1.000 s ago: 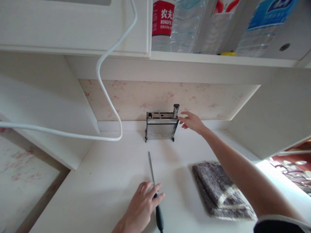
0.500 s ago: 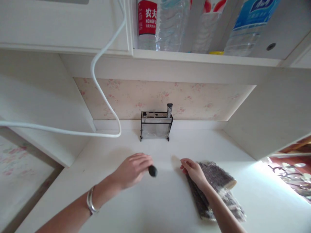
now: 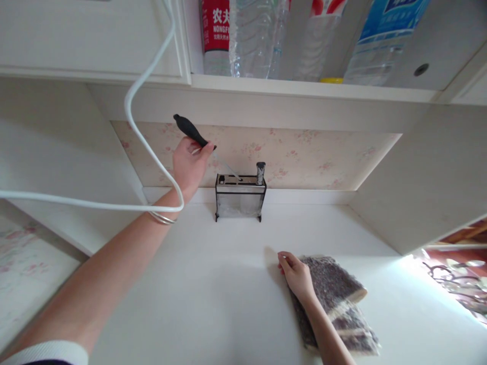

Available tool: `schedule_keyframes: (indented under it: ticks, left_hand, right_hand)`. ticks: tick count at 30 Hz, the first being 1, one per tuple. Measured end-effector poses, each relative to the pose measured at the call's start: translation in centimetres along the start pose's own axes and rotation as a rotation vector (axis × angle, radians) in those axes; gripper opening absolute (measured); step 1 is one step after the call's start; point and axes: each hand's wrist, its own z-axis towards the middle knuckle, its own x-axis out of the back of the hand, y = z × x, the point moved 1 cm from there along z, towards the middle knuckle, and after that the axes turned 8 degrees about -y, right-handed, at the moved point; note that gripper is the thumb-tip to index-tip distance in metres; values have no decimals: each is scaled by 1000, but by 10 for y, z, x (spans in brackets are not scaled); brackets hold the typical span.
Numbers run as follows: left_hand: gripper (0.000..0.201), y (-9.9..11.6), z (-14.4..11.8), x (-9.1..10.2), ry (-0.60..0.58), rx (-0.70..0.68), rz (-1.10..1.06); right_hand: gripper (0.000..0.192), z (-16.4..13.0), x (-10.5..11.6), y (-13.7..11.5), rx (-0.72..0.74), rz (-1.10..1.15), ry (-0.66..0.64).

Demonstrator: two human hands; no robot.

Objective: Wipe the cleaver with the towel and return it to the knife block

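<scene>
My left hand (image 3: 190,165) reaches to the back wall, its fingers closed round the black handle of a tool (image 3: 190,131) with a thin metal shaft. The shaft slants down to the right, and its tip is at a hole in the top of a knife holder (image 3: 240,183). This holder has a slotted metal top, black edges and a see-through front; one upright grey handle (image 3: 261,172) stands at its right end. My right hand (image 3: 299,279) rests at the upper left corner of a folded grey-brown fuzzy cloth (image 3: 335,284), fingers curled together, with nothing visible in them.
A white cable (image 3: 131,106) hangs in front of my left forearm. Overhead, an open shelf (image 3: 312,87) holds several plastic bottles (image 3: 251,40). White panels stand left and right of the white countertop (image 3: 228,304), with floral wallpaper (image 3: 304,152) behind.
My left hand has moved up and away from me to the knife holder, bringing the tool's shaft tip to its top. The right hand stays by the cloth.
</scene>
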Motion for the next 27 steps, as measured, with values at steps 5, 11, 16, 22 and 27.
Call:
schedule_keyframes:
  ticks: [5,11,16,22,27]
  left_hand:
    - [22,-14,19,-15,23,-7,33]
    - [17,-15,31,-28,-68,-8,104]
    - [21,-13,47,-35,-191,-7,252]
    - [25,-16,62,-46,-282,-45,406]
    - [26,-23,74,-66,-411,-52,537]
  right_hand:
    - [36,1,1,-3,5,-2,20]
    - [35,1,2,-4,10,-1,42]
    - [35,0,2,-6,18,-10,54]
    - [36,0,2,-8,22,-31,51]
    - [36,1,0,-8,18,-75,62]
